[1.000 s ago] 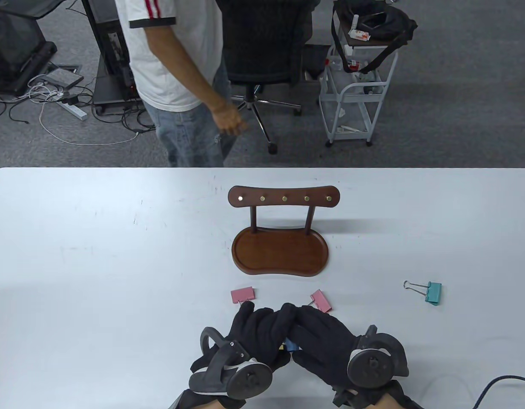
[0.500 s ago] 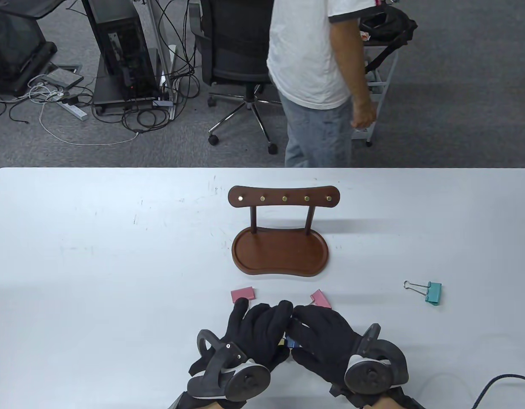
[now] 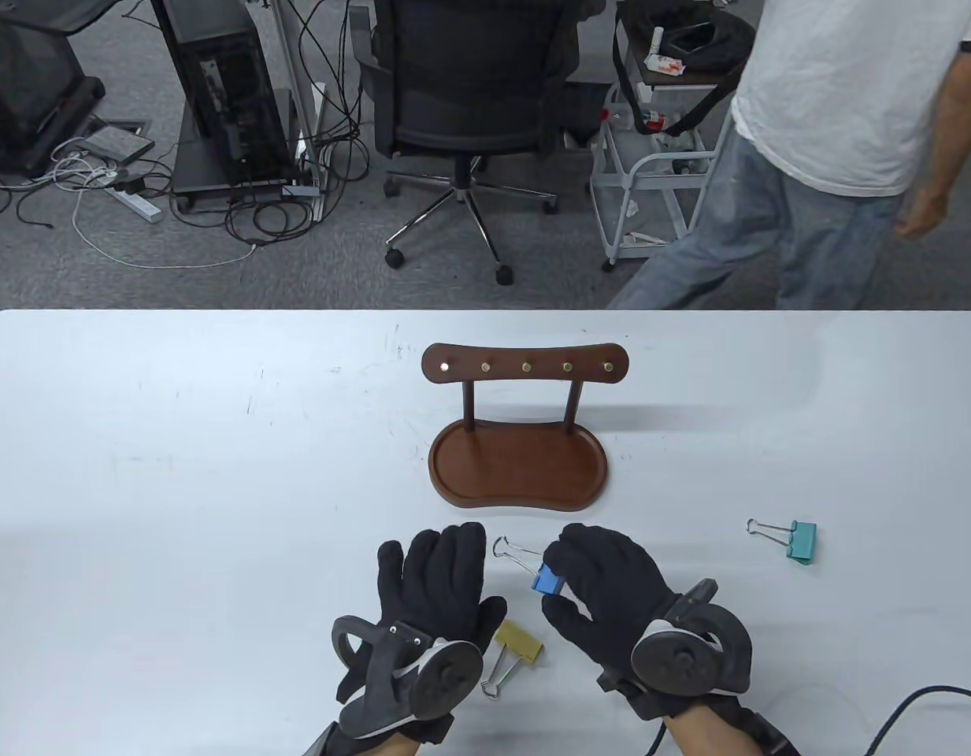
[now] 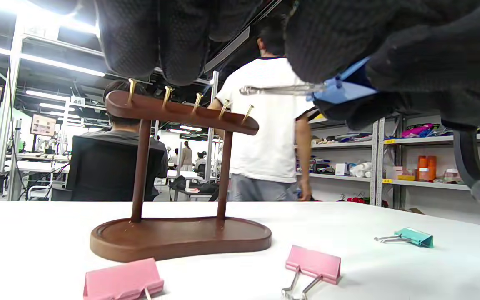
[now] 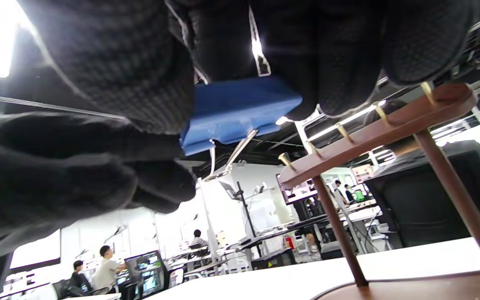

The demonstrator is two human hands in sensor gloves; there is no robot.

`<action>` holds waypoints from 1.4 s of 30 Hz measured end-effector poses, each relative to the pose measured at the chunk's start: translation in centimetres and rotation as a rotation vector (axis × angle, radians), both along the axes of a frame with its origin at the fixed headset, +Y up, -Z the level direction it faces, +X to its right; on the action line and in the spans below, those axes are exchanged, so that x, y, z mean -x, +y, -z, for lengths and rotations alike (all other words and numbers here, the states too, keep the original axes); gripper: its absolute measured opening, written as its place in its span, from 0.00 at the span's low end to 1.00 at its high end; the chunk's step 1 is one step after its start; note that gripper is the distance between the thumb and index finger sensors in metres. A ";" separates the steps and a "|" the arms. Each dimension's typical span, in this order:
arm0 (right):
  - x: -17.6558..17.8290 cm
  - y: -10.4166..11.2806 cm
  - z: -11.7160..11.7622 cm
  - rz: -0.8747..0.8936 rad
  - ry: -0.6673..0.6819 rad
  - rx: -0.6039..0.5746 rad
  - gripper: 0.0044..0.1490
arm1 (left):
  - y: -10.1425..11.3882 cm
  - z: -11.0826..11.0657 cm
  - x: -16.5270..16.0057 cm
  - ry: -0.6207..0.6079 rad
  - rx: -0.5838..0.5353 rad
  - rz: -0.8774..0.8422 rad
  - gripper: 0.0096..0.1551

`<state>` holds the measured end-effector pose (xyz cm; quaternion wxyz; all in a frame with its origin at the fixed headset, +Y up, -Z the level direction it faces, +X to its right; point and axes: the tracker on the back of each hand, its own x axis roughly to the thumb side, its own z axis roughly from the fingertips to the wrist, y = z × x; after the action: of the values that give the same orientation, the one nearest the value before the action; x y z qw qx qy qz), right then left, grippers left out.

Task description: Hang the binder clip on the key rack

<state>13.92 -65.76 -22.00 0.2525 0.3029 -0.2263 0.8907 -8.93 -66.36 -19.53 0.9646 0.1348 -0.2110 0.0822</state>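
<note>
The brown wooden key rack (image 3: 520, 465) stands mid-table, with brass pegs (image 3: 526, 366) along its top bar. My right hand (image 3: 552, 581) pinches a blue binder clip (image 3: 546, 581) just in front of the rack, above the table, with its wire handle (image 3: 507, 549) pointing up-left. The clip also shows in the right wrist view (image 5: 240, 108) between my fingers, near the rack (image 5: 373, 129). My left hand (image 3: 434, 555) is open with fingers stretched forward, left of the clip, and holds nothing.
A yellow binder clip (image 3: 519, 639) lies between my wrists. A teal clip (image 3: 802, 540) lies to the right. Two pink clips (image 4: 123, 281) (image 4: 313, 262) lie in front of the rack, hidden under my hands in the table view. A person walks behind the table.
My hands have parted and moved forward. The right hand now holds the blue clip alone with its handle out, the left has let go, and the yellow clip lies uncovered.
</note>
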 end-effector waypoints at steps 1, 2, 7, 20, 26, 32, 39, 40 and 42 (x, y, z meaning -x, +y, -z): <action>0.0 0.4 0.3 0.011 -0.020 -0.006 0.42 | -0.1 0.1 0.0 0.004 0.005 -0.001 0.51; 0.0 0.7 0.5 0.017 -0.033 -0.009 0.42 | -0.1 0.1 0.0 0.007 0.007 -0.001 0.51; 0.3 2.9 1.8 0.084 -0.099 -0.035 0.41 | -0.1 0.1 0.1 0.021 0.019 -0.002 0.50; 3.7 7.3 5.1 0.170 -0.163 -0.054 0.41 | -0.2 0.3 0.5 0.045 0.059 -0.028 0.49; 5.9 8.0 6.9 0.168 -0.175 -0.038 0.41 | -0.2 0.4 0.7 0.067 0.066 -0.037 0.49; 7.7 8.0 9.1 0.182 -0.201 0.002 0.41 | -0.1 0.5 1.3 0.114 0.076 -0.053 0.48; 8.9 6.9 10.9 0.144 -0.266 0.055 0.40 | -0.2 0.6 1.5 0.143 0.098 -0.074 0.47; 9.1 6.6 11.1 0.133 -0.274 0.058 0.40 | -0.2 0.6 1.5 0.144 0.100 -0.074 0.47; 9.4 6.1 11.4 0.111 -0.289 0.063 0.40 | -0.2 0.6 1.6 0.149 0.103 -0.076 0.47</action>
<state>4.55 -59.62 -33.39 0.2755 0.1505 -0.2484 0.9164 -10.49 -66.52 -20.17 0.9796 0.0985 -0.1288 0.1191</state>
